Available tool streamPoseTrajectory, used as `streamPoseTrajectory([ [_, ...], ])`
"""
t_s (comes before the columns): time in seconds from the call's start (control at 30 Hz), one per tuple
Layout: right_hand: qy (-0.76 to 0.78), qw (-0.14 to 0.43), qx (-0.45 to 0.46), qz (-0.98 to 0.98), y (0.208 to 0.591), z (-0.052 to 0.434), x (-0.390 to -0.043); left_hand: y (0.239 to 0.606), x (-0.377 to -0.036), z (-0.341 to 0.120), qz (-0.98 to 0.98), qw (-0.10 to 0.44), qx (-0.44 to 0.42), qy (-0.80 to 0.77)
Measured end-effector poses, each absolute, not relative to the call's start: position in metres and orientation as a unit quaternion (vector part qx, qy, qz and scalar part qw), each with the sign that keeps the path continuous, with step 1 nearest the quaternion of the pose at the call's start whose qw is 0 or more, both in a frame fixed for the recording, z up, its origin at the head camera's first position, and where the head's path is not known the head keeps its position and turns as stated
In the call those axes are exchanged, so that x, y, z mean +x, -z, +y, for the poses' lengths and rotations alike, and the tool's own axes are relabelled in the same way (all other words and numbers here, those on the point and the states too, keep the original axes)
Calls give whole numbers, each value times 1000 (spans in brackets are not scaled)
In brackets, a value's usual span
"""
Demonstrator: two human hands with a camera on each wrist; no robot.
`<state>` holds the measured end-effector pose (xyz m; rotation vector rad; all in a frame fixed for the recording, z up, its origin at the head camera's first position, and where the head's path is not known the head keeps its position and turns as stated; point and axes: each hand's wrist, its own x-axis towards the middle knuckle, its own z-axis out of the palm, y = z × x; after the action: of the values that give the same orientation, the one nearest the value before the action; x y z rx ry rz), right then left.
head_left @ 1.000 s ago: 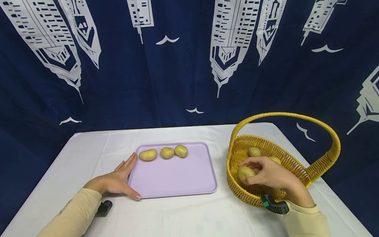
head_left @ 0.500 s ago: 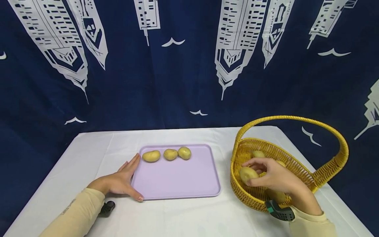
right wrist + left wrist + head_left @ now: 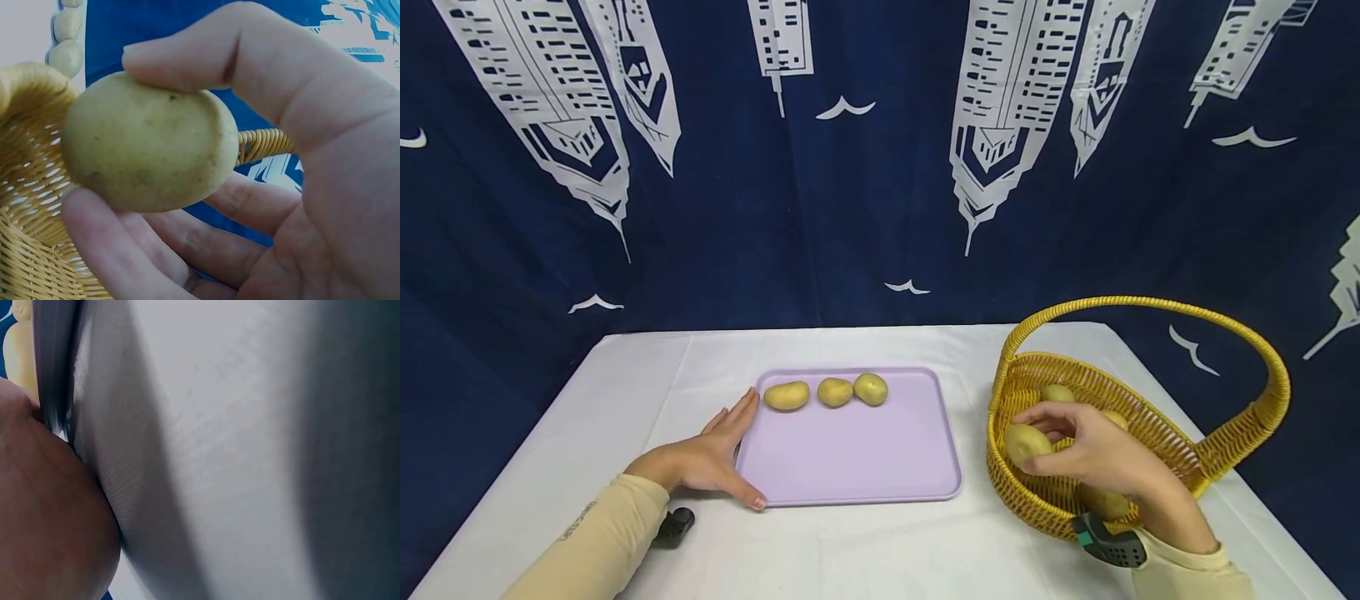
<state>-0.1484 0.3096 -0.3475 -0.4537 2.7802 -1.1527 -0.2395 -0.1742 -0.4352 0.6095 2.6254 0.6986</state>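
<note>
Potato (image 3: 1026,447), one, is pinched across its long axis by the right hand (image 3: 1097,450) over the wicker basket (image 3: 1021,502), right of the lilac tray (image 3: 850,458), whose left edge the spread left hand (image 3: 711,458) touches.

Sleeves (image 3: 591,542) cropped; near potato (image 3: 1103,502) part-hidden

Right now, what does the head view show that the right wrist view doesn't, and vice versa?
Only the head view shows the left hand at the left edge of the tray and potatoes inside the basket. Only the right wrist view shows dark specks on the held potato. Both show the right hand holding that potato, the basket and the blue cloth.
</note>
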Motion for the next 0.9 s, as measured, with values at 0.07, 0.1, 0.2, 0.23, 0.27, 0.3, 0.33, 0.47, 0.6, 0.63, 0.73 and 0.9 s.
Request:
streamPoseTrajectory([
  [0.07,378,47,-153,912,347,307,-149,433,-239,-175,927,180,215,-248],
  [0.1,378,46,-155,912,347,306,-149,433,-238,-175,927,179,216,-248],
  [0.2,379,45,-159,910,346,302,-148,431,-238,-175,928,176,214,-248],
  [0.23,380,46,-159,910,345,300,-148,430,-238,-175,929,175,213,-248],
  [0.27,381,47,-159,910,345,299,-148,430,-238,-175,929,174,214,-248],
  [0.3,381,47,-159,910,344,298,-147,430,-238,-174,929,173,215,-248],
  [0.33,382,48,-158,909,344,298,-146,430,-238,-174,929,173,215,-248],
  [0.47,384,47,-157,909,342,295,-144,431,-238,-173,927,176,219,-247],
  [0.6,398,51,-159,902,342,290,-145,432,-239,-173,929,180,212,-243],
  [0.63,400,53,-159,901,341,288,-145,433,-239,-173,929,180,213,-242],
  [0.73,405,58,-154,899,340,285,-145,433,-239,-173,928,180,214,-245],
  [0.9,401,57,-151,902,337,277,-146,432,-238,-173,927,179,215,-251],
])
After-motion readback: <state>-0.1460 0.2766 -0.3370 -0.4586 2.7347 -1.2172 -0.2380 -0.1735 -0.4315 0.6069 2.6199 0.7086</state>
